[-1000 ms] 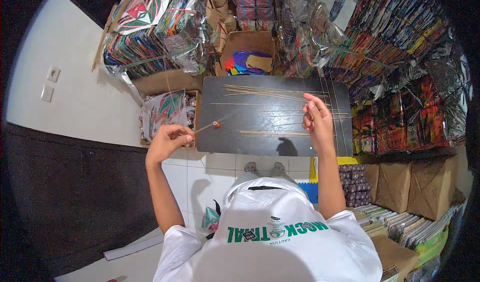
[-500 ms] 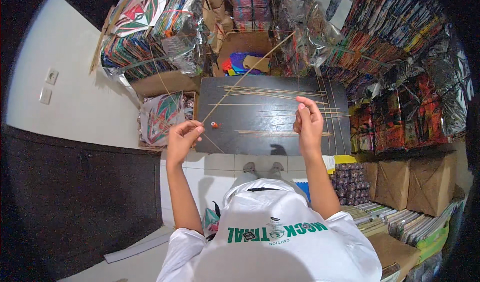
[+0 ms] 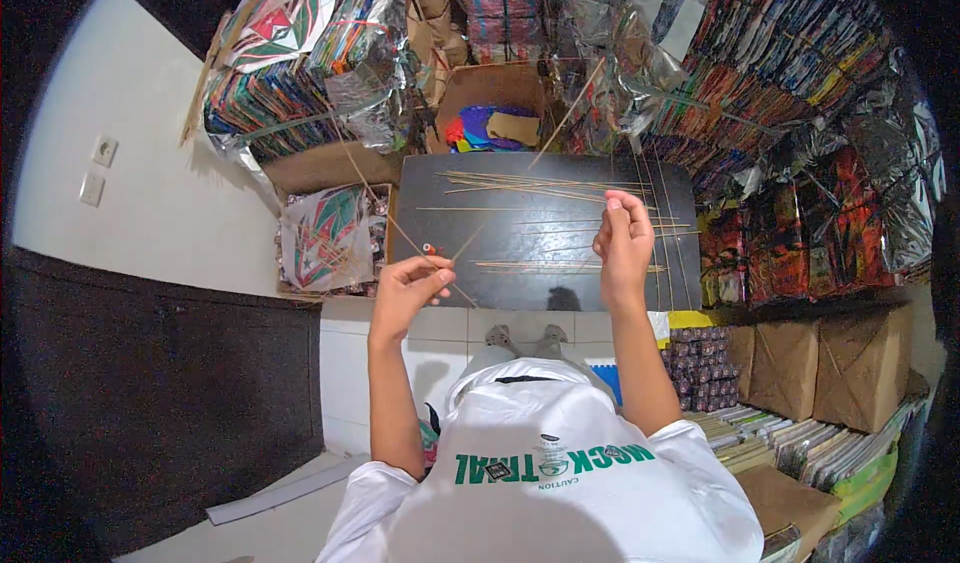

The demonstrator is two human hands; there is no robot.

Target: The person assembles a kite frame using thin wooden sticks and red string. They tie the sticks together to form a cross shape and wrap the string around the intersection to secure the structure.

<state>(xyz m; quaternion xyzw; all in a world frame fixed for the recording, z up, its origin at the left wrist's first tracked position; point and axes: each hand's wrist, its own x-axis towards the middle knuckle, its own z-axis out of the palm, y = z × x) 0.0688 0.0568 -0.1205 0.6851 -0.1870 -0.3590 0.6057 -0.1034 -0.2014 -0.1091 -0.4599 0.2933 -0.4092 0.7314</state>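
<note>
My left hand (image 3: 408,295) is closed around the crossing of two thin bamboo sticks, held up over the near left of the dark table. One bamboo stick (image 3: 375,188) slants up and left from my fingers; the other bamboo stick (image 3: 568,120) slants up and right, its middle too faint to follow. My right hand (image 3: 625,243) is raised over the table's right side, thumb and forefinger pinched together. Whatever they pinch is too fine to make out. An orange thread spool (image 3: 430,249) stands just behind my left fingertips. Several loose bamboo sticks (image 3: 540,185) lie across the table.
Beyond the dark table (image 3: 560,288) is an open cardboard box (image 3: 490,88) with coloured pieces. At its left, a box (image 3: 330,238) holds printed sheets. Bundled stacks (image 3: 790,38) and plastic-wrapped packs (image 3: 800,223) line the right; brown cartons (image 3: 820,368) sit nearer me.
My left hand has moved right and slightly nearer me, turning the crossed sticks with it. My right hand has shifted slightly right, and its fingers have drawn together.
</note>
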